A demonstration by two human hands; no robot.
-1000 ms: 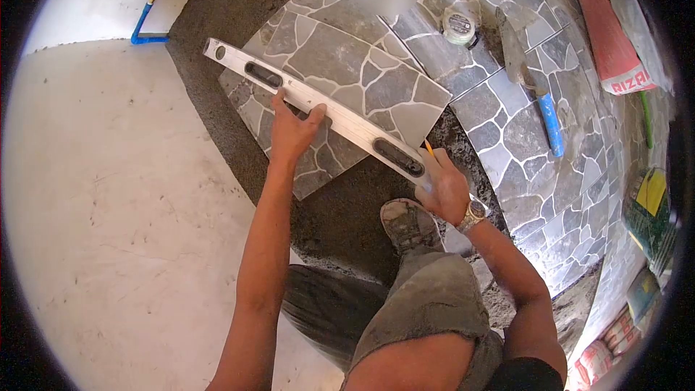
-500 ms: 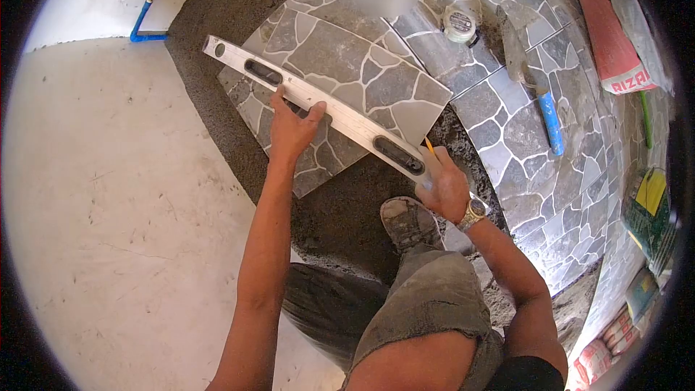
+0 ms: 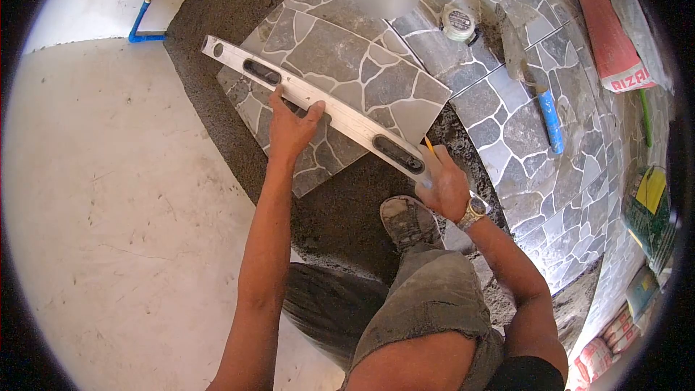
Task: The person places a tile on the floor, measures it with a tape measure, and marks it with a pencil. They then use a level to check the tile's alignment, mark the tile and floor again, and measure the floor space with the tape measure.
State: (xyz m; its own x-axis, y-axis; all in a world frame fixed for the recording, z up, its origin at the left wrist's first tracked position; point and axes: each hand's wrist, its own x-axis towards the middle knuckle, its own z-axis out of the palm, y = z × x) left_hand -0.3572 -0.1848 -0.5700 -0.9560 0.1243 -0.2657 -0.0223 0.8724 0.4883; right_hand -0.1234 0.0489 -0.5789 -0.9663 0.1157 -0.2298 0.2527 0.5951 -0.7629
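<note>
Diagonally, one level [image 3: 346, 117] is laid across tiles [image 3: 362, 61], far end jutting over open mortar [image 3: 224, 3]; touched by half-open left grip [image 3: 292, 134], clasped with one pencil [image 3: 430, 145] by closed right grip [image 3: 450, 187].

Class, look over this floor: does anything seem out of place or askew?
Yes: the tile under the spirit level looks askew, its edges running at a different angle from the laid tiles beside it.

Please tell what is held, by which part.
The right hand holds a spirit level near its closer end, plus a pencil; the left hand touches the level's edge by the farther slot.
</note>
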